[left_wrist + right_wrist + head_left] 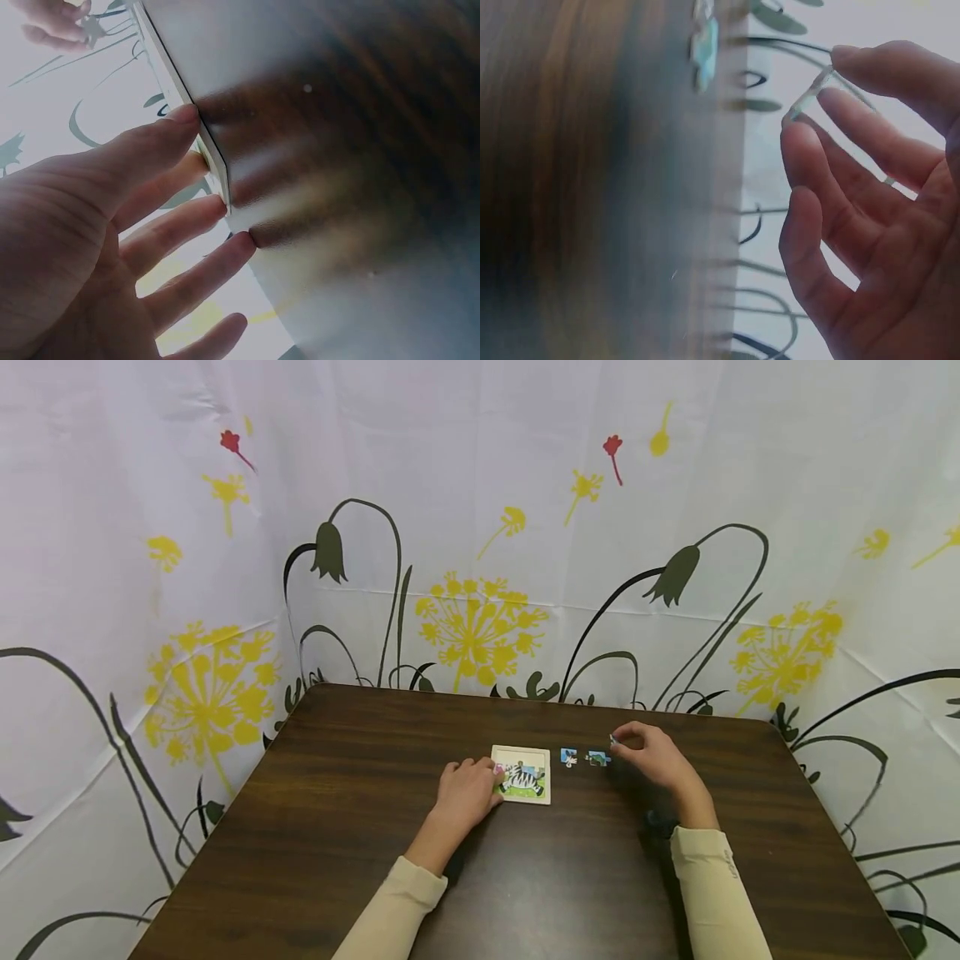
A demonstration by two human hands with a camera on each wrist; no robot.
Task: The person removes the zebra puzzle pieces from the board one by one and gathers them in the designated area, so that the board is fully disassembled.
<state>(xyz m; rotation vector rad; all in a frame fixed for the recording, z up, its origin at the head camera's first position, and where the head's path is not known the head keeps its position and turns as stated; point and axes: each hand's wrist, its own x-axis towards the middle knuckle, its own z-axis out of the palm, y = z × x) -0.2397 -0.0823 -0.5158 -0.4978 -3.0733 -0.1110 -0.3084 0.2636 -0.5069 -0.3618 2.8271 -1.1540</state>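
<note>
A small square wooden jigsaw tray point(550, 774) with a zebra picture lies flat on the table. My left hand point(467, 789) grips its left side; in the left wrist view the thumb point(169, 131) touches one edge, and other fingers meet the tray's rim point(169, 64) near a corner. To the right, a puzzle piece with black-and-white stripes point(568, 757) and a greenish puzzle piece point(597, 759) lie apart on the tabletop. Just beyond them my right hand point(657, 758) pinches another puzzle piece point(808, 96), raised above the table, between thumb and fingertips.
The dark wood-grain table point(337, 760) extends around both hands, its far edge close behind the pieces. A white curtain point(480, 468) printed with flowers hangs behind and at both sides.
</note>
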